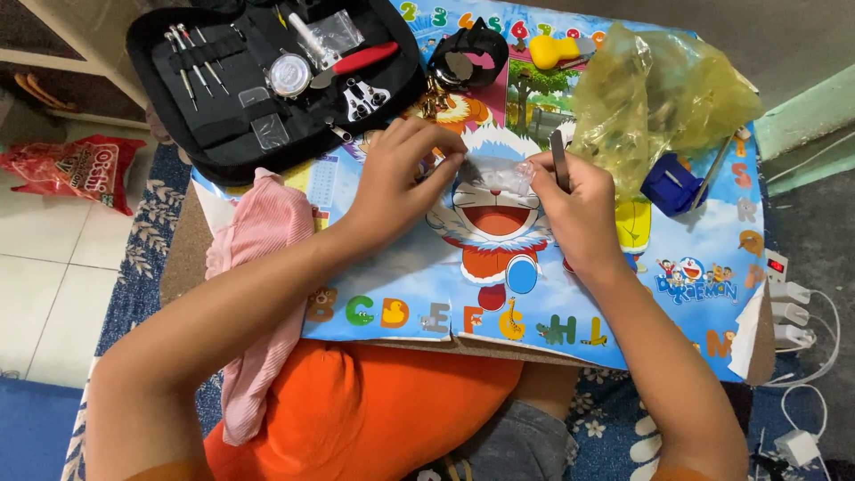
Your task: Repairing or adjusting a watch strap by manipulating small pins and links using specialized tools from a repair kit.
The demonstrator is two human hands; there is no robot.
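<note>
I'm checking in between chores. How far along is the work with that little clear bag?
Done: the tool case lies open. In hand: both the left hand and right hand pinch a small clear plastic bag; the right also holds tweezers. Left: the watch sits untouched.

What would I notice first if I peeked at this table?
Two hands meet mid-table over a bright cartoon mat: the left hand and right hand pinch a small clear bag between them, the right also gripping tweezers. Behind, an open black tool case sits far left and a crumpled yellow bag far right.
</note>
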